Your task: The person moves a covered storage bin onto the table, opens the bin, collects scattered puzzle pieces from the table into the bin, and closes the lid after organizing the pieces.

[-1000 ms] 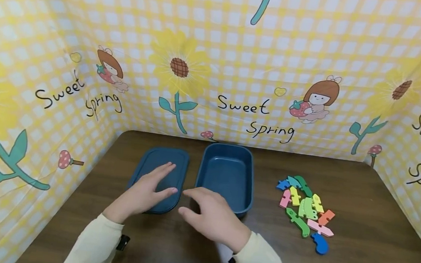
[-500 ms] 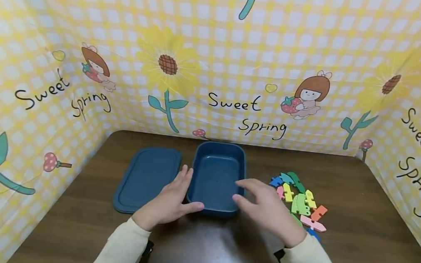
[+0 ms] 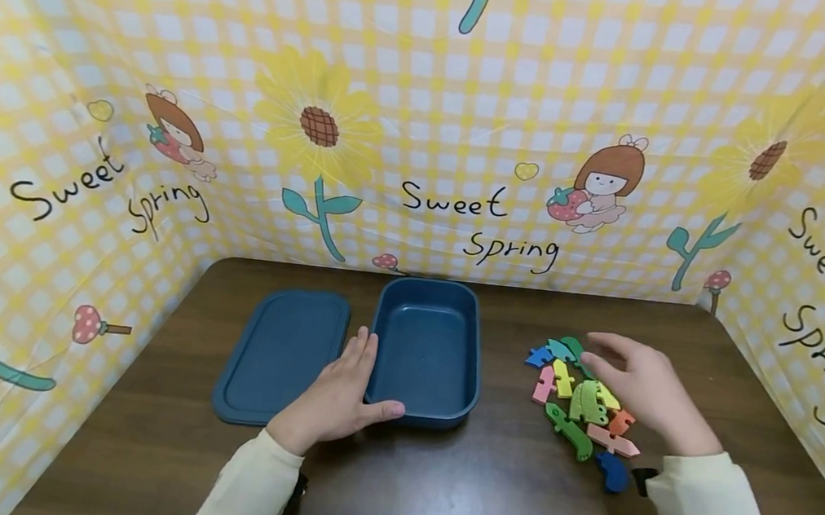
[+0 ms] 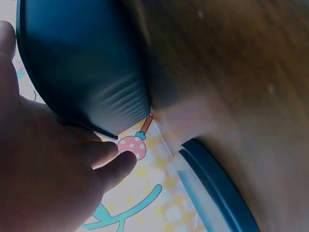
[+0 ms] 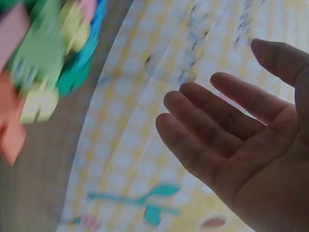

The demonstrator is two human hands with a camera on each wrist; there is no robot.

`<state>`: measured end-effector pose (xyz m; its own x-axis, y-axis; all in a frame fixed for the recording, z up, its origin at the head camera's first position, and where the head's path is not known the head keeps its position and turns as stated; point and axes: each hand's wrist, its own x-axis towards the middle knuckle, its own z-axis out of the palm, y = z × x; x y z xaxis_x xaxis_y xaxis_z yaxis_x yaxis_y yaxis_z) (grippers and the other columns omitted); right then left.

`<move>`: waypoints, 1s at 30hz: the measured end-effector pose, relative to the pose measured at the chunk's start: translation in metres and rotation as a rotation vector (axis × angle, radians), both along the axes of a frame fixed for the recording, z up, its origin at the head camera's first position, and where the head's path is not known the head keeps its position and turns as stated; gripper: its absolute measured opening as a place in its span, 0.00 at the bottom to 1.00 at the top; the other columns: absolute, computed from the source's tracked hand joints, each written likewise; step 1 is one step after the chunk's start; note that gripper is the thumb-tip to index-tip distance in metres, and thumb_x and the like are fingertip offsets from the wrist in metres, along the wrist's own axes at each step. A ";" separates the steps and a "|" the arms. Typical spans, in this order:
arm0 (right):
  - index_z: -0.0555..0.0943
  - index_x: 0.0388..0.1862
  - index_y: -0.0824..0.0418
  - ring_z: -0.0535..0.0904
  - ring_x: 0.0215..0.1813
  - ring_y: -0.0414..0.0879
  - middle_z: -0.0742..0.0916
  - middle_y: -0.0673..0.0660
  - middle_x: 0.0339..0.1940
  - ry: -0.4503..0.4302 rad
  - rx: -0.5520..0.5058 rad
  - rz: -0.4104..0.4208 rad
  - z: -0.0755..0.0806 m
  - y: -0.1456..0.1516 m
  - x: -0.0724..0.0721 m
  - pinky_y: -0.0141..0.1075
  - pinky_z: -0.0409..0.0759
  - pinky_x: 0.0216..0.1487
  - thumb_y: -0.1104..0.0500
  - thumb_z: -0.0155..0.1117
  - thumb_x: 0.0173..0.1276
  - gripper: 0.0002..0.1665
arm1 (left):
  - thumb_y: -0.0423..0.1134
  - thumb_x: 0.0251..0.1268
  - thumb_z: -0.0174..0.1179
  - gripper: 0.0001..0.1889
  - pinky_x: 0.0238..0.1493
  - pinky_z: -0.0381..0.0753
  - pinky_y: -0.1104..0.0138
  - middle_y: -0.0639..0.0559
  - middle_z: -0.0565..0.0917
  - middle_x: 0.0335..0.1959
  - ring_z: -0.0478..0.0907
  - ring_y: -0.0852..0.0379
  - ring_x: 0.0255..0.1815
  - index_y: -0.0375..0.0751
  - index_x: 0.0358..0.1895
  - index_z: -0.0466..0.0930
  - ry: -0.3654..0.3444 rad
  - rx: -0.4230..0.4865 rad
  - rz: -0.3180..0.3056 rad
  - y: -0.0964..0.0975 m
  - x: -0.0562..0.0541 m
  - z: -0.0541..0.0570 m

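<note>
The fingers of the left hand (image 3: 340,394) are straight and close together along the left side of the dark blue box (image 3: 425,365), with the thumb spread out to the box's near left corner; they seem to touch its rim. The fingers of the right hand (image 3: 644,384) are slightly bent and apart from the thumb, as the hand hovers above the right side of a loose cluster of colourful pieces. At the cluster's far edge lie a small blue piece (image 3: 540,356), a teal piece (image 3: 561,350) and a dark green piece (image 3: 572,347); in its middle, a light green piece (image 3: 584,401); nearer, a green piece with a curved end (image 3: 569,431), a pointed pink piece (image 3: 613,440) and, nearest, a rounded blue piece (image 3: 612,474).

The box stands in the middle of the brown counter (image 3: 480,492), well to the left of the cluster. The matching lid (image 3: 279,352) lies flat just left of the box, partly behind the left hand. Pale sleeves (image 3: 715,505) cover both forearms. Beyond the counter hangs a yellow checked cloth (image 3: 427,87) printed with sunflowers.
</note>
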<state>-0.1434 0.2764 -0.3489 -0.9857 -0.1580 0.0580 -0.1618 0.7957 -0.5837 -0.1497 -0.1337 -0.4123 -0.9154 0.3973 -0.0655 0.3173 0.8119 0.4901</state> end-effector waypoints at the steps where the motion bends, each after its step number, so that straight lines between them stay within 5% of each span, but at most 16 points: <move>1: 0.74 0.69 0.67 0.79 0.58 0.66 0.81 0.70 0.62 -0.004 0.014 -0.014 -0.003 0.008 -0.002 0.61 0.77 0.52 0.44 0.58 0.78 0.33 | 0.69 0.64 0.59 0.60 0.73 0.48 0.40 0.38 0.35 0.82 0.35 0.40 0.81 0.31 0.81 0.37 -0.001 -0.003 0.000 0.001 -0.001 0.000; 11: 0.78 0.56 0.76 0.80 0.42 0.59 0.84 0.72 0.48 -0.157 0.153 -0.072 -0.044 0.053 -0.018 0.56 0.80 0.43 0.58 0.66 0.72 0.24 | 0.71 0.64 0.57 0.60 0.74 0.47 0.40 0.42 0.34 0.82 0.34 0.43 0.82 0.35 0.81 0.35 -0.006 -0.008 0.008 0.005 -0.003 -0.002; 18: 0.72 0.68 0.73 0.65 0.64 0.79 0.71 0.82 0.65 -0.177 0.158 -0.014 -0.064 0.068 -0.025 0.71 0.66 0.57 0.55 0.72 0.66 0.38 | 0.69 0.65 0.58 0.59 0.73 0.47 0.40 0.43 0.32 0.82 0.32 0.43 0.82 0.36 0.81 0.34 -0.025 -0.006 0.017 0.003 -0.002 -0.003; 22: 0.67 0.73 0.72 0.54 0.67 0.85 0.58 0.88 0.70 -0.217 0.142 0.022 -0.071 0.076 -0.029 0.76 0.59 0.59 0.49 0.74 0.64 0.47 | 0.69 0.65 0.58 0.59 0.73 0.47 0.39 0.43 0.31 0.82 0.32 0.43 0.82 0.36 0.81 0.33 -0.029 0.005 0.007 0.003 -0.002 -0.004; 30: 0.65 0.76 0.69 0.39 0.69 0.89 0.50 0.90 0.71 -0.295 0.129 0.033 -0.077 0.077 -0.037 0.82 0.49 0.56 0.41 0.73 0.63 0.53 | 0.71 0.64 0.57 0.60 0.73 0.46 0.38 0.43 0.31 0.82 0.31 0.43 0.81 0.37 0.81 0.32 -0.031 0.012 0.006 0.002 -0.003 -0.006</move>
<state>-0.1801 0.3538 -0.4261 -0.9513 -0.1780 -0.2519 -0.0280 0.8631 -0.5042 -0.1530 -0.1315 -0.4180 -0.9154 0.3925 -0.0891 0.2966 0.8076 0.5097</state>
